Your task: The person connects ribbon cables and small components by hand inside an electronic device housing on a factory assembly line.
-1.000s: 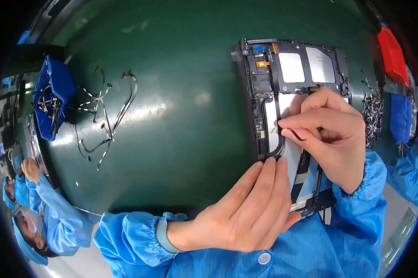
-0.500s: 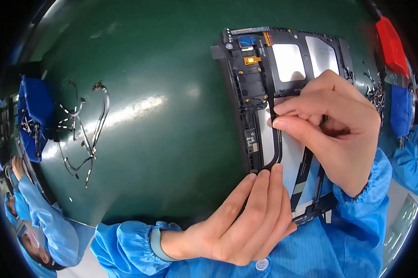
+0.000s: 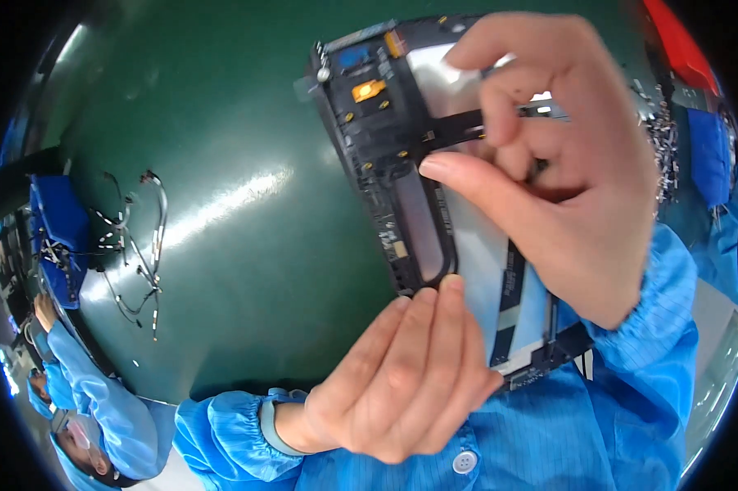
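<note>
A flat black device chassis with silver plates lies tilted before me, partly covered by both hands. A thin black cable bends round the inner corner of its left-hand section. My left hand grips the near left edge of the chassis, with fingertips together beside the cable's bend; its thumb is mostly hidden. Over the chassis, my right hand has thumb and index finger wide apart, the other fingers curled and nothing visible between them. An orange flex piece shows at the upper left of the chassis.
Loose cables lie on the green table at left, beside a blue bin of small parts. More cables, a blue bin and a red bin are at right. A co-worker's sleeve shows at lower left.
My right thumb and index finger have parted from their pinch at the cable, and that hand has risen. The chassis now appears further left and turned slightly, my left hand still at its edge.
</note>
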Tool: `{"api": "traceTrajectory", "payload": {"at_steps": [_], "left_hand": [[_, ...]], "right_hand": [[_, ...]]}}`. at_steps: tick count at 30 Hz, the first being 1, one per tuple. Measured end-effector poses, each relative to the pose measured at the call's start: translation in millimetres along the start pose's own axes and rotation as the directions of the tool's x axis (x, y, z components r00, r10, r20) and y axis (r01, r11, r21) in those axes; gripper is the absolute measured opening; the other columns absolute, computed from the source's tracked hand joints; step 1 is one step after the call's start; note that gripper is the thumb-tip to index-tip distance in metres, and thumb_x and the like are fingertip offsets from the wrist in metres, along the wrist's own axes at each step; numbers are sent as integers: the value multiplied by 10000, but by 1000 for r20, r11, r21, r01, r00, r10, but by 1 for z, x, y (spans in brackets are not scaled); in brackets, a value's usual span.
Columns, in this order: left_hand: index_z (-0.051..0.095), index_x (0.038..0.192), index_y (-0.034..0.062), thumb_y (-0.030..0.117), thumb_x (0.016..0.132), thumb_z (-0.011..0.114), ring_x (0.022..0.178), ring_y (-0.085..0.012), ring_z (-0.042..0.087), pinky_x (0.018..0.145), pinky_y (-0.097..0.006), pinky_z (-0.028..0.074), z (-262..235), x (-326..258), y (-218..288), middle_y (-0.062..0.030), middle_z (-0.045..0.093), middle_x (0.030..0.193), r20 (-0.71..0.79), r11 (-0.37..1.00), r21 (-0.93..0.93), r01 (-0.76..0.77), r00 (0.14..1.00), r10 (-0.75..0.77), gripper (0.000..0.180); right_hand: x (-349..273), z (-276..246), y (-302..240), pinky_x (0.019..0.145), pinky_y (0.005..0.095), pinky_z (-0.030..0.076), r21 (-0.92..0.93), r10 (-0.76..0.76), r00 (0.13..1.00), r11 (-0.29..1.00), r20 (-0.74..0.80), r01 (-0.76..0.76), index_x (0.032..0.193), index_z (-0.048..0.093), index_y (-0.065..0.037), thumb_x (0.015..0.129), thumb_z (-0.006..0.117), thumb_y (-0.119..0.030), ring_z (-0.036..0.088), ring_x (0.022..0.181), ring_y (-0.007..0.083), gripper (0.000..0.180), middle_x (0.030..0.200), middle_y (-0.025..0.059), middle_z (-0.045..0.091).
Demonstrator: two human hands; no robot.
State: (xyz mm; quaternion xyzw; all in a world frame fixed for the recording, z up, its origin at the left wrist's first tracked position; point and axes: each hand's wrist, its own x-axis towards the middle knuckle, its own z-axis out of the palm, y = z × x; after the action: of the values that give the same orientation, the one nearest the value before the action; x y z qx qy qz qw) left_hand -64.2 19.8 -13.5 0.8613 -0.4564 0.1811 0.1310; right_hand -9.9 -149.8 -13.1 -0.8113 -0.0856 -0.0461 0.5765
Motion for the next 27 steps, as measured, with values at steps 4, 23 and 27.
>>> {"api": "traceTrajectory", "payload": {"at_steps": [4, 23, 27], "left_hand": [[617, 1149, -69, 316, 925, 522, 1100, -396, 602, 948, -432, 502, -19, -17, 13, -236, 630, 1175, 230, 970, -128, 206, 958, -174, 456], [600, 1127, -2, 57, 908, 605, 960, -208, 672, 856, -353, 572, -7, 36, -137, -109, 670, 1071, 501, -445, -862, 243, 272, -821, 226], [632, 1064, -14, 101, 935, 608, 961, -283, 676, 882, -398, 564, 22, 62, -291, -171, 680, 1073, 455, -372, -888, 271, 394, -799, 175]], "right_hand": [[-34, -43, 11, 827, 342, 513, -470, -286, 948, 823, 140, 318, 1218, 586, -19, 741, 777, 2, 612, 967, 254, 514, 1199, 167, 587], [-97, -195, 43, 830, 350, 539, -469, -75, 898, 870, -433, -153, 1039, 701, -3, 847, 640, 32, 677, 946, 315, 205, 1038, 176, 684], [-124, -185, 62, 1015, 385, 463, -591, -70, 970, 803, -231, -83, 1241, 620, -60, 803, 693, 10, 532, 1238, 340, 449, 1375, 165, 512]]}}
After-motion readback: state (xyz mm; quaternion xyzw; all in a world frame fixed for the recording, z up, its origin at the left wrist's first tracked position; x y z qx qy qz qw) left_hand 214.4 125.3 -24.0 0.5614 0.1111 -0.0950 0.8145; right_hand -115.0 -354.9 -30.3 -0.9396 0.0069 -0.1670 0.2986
